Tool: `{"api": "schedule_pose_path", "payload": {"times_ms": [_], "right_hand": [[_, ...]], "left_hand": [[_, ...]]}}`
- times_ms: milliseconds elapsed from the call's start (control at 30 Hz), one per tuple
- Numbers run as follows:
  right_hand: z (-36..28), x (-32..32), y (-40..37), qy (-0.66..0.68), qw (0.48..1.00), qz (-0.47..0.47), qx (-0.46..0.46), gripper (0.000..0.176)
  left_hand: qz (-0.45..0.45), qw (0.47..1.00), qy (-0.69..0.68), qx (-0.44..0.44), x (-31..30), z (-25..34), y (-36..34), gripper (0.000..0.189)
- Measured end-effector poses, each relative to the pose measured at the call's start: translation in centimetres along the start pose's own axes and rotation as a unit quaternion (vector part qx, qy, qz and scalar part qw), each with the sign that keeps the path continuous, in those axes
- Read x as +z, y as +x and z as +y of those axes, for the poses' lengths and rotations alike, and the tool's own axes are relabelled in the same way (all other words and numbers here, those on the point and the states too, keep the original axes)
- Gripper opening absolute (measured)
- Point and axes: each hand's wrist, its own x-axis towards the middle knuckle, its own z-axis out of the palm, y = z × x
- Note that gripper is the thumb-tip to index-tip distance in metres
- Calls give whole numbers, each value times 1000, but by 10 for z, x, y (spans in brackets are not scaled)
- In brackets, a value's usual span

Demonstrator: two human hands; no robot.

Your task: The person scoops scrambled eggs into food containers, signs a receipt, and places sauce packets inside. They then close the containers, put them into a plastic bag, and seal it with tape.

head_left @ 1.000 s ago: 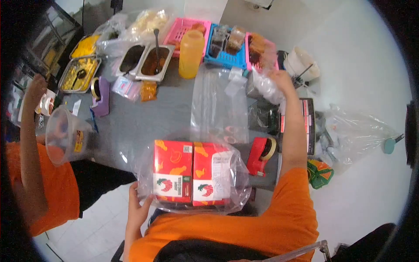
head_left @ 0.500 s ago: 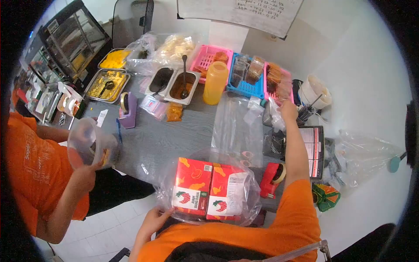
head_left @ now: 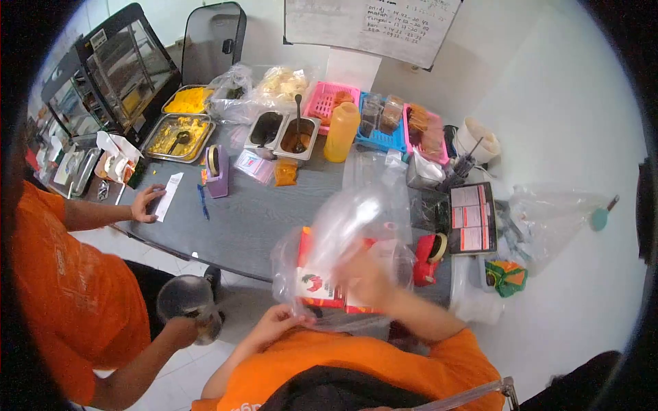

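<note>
Two red-and-white food boxes point(head_left: 315, 293) stand side by side inside a clear plastic bag point(head_left: 282, 270) at the table's front edge, partly hidden by my right arm. My left hand point(head_left: 277, 323) is closed on the near left edge of that bag. Over the boxes, my right hand point(head_left: 364, 279), smeared by motion, grips a whitish see-through plastic packet point(head_left: 353, 222). Its contents are too blurred to make out. To the right of the boxes stands a red tape dispenser point(head_left: 428, 260).
A co-worker at left touches a paper slip point(head_left: 169, 197) and holds a clear tub point(head_left: 184, 299). Food trays point(head_left: 176, 139), a yellow squeeze bottle point(head_left: 341, 133) and a blue basket point(head_left: 380, 139) line the back. A purple tape dispenser point(head_left: 216, 175) is at left.
My right hand has come back from beside the pink basket to over the boxes, bringing the plastic packet. The co-worker has lowered the tub and put a hand on the slip.
</note>
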Motion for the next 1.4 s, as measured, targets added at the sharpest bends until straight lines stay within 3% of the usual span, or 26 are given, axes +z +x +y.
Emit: {"api": "schedule_pose_path", "payload": {"times_ms": [33, 67, 100, 167, 200, 267, 333, 400, 433, 500, 533, 600, 667, 733, 767, 800, 833, 867, 933, 1067, 1133, 1167, 1233, 1267, 1367, 1400], "right_hand": [[-29, 28, -11, -33, 995, -94, 17, 15], [-32, 61, -36, 116, 981, -129, 89, 26], [-34, 74, -54, 111, 982, -126, 91, 26], [-43, 81, -65, 216, 903, -284, 240, 47], [-44, 81, -68, 213, 904, -283, 240, 47], [-55, 67, -53, 164, 653, -525, 521, 59], [-13, 113, -137, 38, 748, -472, 465, 76], [-19, 94, -138, -56, 761, -488, 424, 67], [-29, 77, -126, -35, 807, -433, 400, 58], [-66, 29, -91, 62, 863, -305, 397, 41], [-83, 6, -74, 136, 868, -233, 417, 38], [-96, -9, -62, -135, 956, 28, 260, 47], [-110, -8, -40, -510, 782, 93, 346, 49], [-68, -5, -77, -544, 736, 103, 390, 39], [-34, -15, -105, -542, 742, 106, 380, 39], [3, -30, -134, -248, 814, 110, 513, 33], [23, -39, -145, 71, 796, 96, 593, 28], [25, -45, -137, 71, 800, 93, 589, 28], [17, -68, -99, 297, 773, 309, 468, 21], [9, -98, -55, 330, 768, 424, 350, 17], [0, -98, -51, 395, 731, 279, 481, 16], [10, -92, -49, 388, 699, 264, 539, 18], [23, -119, -50, 441, 755, 255, 414, 20], [3, -139, -32, 542, 713, 260, 360, 16], [-32, -154, 15, 456, 702, 346, 423, 15], [-27, -160, 13, 452, 747, 290, 391, 15]], "left_hand": [[14, 1000, -19, -9, 1, 8, -3, 16], [8, 1000, -17, -8, -2, 7, -8, 16], [27, 1000, 0, -2, -7, 5, -9, 16], [18, 997, 58, 57, -17, -4, -8, 14], [16, 996, 59, 59, -19, -7, -8, 14], [-39, 992, 113, 37, -16, -3, -10, 15], [-15, 990, 135, 32, -6, 3, -11, 15], [-41, 978, 169, 116, -11, 2, -5, 22], [-25, 977, 173, 122, -10, 11, -7, 22], [99, 927, 347, 100, -6, 32, -11, 33], [116, 924, 348, 103, -5, 31, -8, 33], [337, 801, 389, 306, -8, 21, 11, 36], [338, 755, 463, 318, -13, 23, 26, 35], [331, 708, 533, 324, -25, 27, 47, 34], [232, 773, 489, 332, -33, 31, 61, 33], [127, 825, 437, 335, -35, 39, 72, 33], [95, 926, 266, 248, -27, 60, 76, 31], [56, 984, 82, 151, -17, 85, 79, 29], [-3, 964, -140, 227, -8, 121, 93, 21], [-36, 950, -77, 300, 16, 166, 79, 17], [49, 954, -3, 295, 23, 168, 76, 15], [43, 957, -2, 288, 24, 171, 73, 15], [-14, 957, -29, 290, 19, 187, 64, 16], [-19, 944, -15, 329, 21, 193, 56, 16], [-2, 937, 24, 348, 23, 216, 39, 10], [-23, 940, 30, 339, 23, 220, 32, 11]]}}
